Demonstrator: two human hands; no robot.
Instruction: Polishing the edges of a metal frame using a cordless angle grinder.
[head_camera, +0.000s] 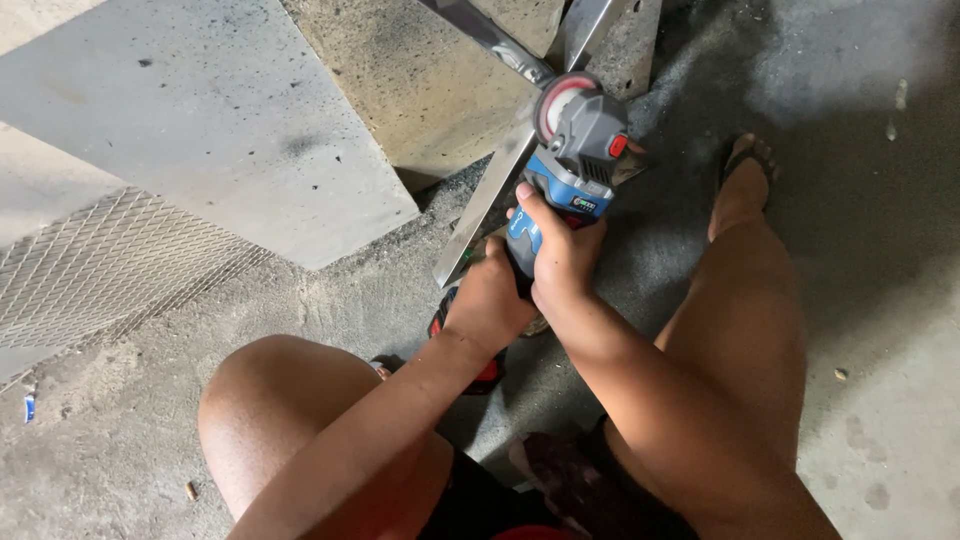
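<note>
I squat on a concrete floor and hold a blue and grey cordless angle grinder (575, 150) with both hands. My right hand (560, 250) wraps the blue body just behind the grey head. My left hand (490, 300) grips the rear of the handle, near the red and black battery base (488, 372). The grinder's disc (553, 100) sits against a long flat metal bar (490, 195) that runs diagonally across the floor. A red button shows on the grey head.
A large grey slab (200, 120) lies at upper left, beside a dusty stone block (420, 80). Expanded metal mesh (100, 265) lies at left. More metal strips (590, 25) cross at the top. My bare knees and a sandalled foot (745, 165) flank the grinder.
</note>
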